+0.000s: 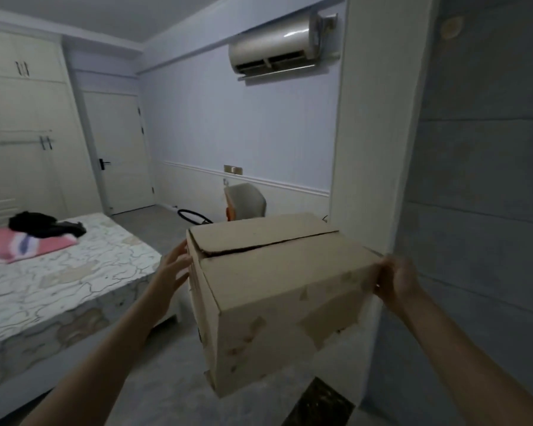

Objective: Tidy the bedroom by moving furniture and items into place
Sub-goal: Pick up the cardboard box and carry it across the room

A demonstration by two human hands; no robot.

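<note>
I see a brown cardboard box with closed flaps (277,290) held up between my two hands. Left hand (171,272) presses its side with straight fingers; right hand (396,279) fingers curl round its far edge.

No legible text, label, brand or number. Cardboard box (277,290): only torn tape patches, no print readable. Air conditioner (274,46): casing plain, no readable marking.
</note>
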